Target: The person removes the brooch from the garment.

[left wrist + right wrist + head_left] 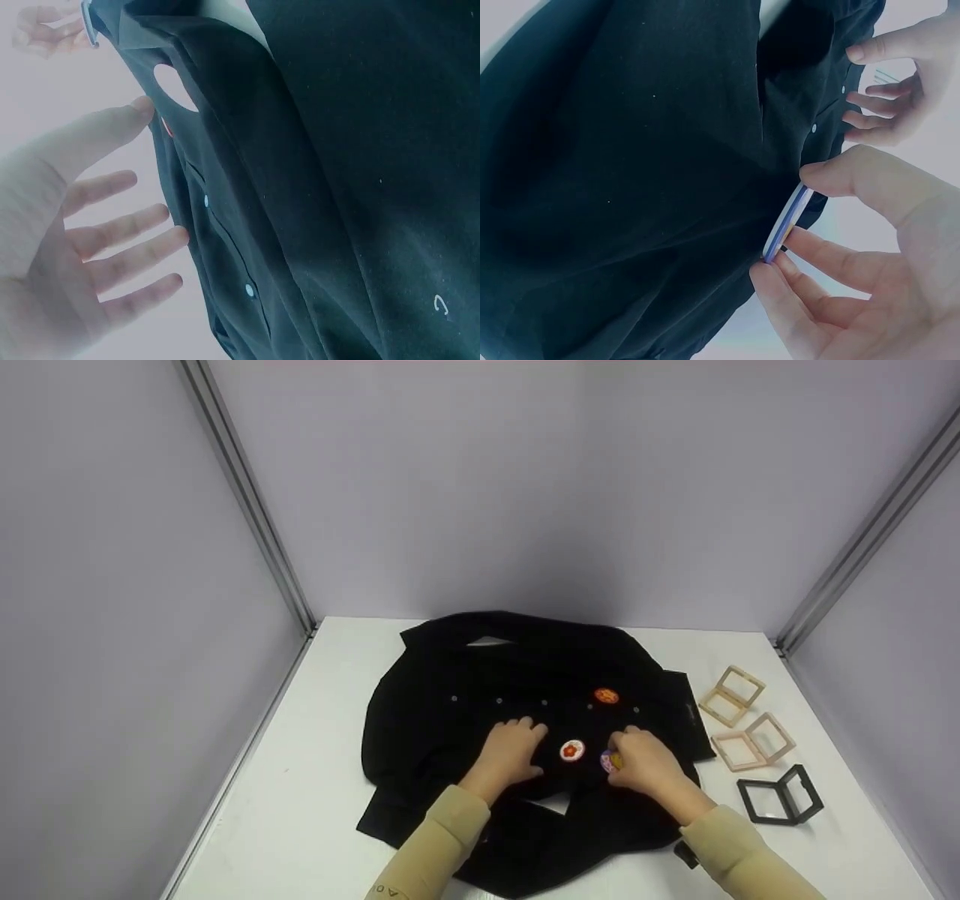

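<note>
A black button-front garment [450,735] lies spread out, a row of small buttons running across it. My right hand [643,761] pinches the rim of a round purple and yellow badge [788,223] between thumb and fingers, at the garment's surface. Whether the badge is fastened there I cannot tell. To its left, my left hand [510,754] is over the cloth with fingers spread, holding nothing. Between the hands sits a white badge [572,750] with a red flower. Farther back on the garment is an orange-red badge [606,695].
Along the right side of the white table [292,757] stand three hinged frames opened out: a tan frame [732,695], a pale pink frame [752,743] and a black frame [780,797]. A small dark object [685,854] lies by the right sleeve. Grey walls enclose the table.
</note>
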Demonstrator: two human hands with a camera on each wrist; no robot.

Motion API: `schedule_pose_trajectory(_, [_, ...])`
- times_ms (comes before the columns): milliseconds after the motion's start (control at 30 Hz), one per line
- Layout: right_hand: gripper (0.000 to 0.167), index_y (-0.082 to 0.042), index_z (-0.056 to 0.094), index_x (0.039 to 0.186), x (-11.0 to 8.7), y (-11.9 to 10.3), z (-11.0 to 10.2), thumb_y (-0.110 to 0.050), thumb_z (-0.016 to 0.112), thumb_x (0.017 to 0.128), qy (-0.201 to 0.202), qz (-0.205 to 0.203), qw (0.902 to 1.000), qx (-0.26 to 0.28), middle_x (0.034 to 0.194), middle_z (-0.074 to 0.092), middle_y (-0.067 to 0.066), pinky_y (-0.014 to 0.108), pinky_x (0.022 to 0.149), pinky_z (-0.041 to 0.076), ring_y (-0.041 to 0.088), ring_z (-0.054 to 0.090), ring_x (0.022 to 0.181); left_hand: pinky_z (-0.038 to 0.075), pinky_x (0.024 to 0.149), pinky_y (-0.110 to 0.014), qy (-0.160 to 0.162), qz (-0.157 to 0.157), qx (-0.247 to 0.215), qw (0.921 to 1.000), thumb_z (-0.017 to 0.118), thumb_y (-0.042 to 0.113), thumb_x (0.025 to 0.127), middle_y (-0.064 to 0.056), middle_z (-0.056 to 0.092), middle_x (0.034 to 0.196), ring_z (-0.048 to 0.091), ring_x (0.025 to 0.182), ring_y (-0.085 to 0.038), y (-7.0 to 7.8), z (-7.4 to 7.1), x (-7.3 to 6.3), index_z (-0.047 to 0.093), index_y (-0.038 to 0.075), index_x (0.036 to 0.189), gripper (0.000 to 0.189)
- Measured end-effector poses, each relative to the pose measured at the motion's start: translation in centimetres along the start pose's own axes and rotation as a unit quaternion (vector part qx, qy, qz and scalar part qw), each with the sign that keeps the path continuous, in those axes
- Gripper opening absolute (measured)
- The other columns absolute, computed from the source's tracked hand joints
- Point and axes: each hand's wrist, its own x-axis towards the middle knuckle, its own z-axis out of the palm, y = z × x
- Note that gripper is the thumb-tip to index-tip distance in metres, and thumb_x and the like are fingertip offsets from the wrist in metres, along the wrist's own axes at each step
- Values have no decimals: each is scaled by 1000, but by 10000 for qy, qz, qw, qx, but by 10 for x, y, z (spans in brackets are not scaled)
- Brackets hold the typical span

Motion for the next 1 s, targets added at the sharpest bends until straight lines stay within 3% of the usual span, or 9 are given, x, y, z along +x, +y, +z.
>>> schedule_pose_trajectory(767, [36, -4, 71, 92, 0, -2, 4, -14, 87, 61, -24, -12, 10000, -90, 88, 63, 11, 48, 74, 54, 28, 59, 78, 60, 91, -39, 460, 390, 132, 9981, 88, 49, 83, 0, 72, 114, 72, 105, -21, 26, 6, 8, 68, 21, 125, 54])
schedule_pose_trajectory(1000, [37, -4, 71, 93, 1, -4, 6, -14, 88, 61, -7, -77, 9998, -176, 89, 64, 12, 48, 75, 55, 28, 60, 79, 59, 93, -37, 430, 516, 201, 9975, 86, 50, 86, 3, 71, 114, 71, 106, -18, 35, 6, 9, 68, 23, 126, 52])
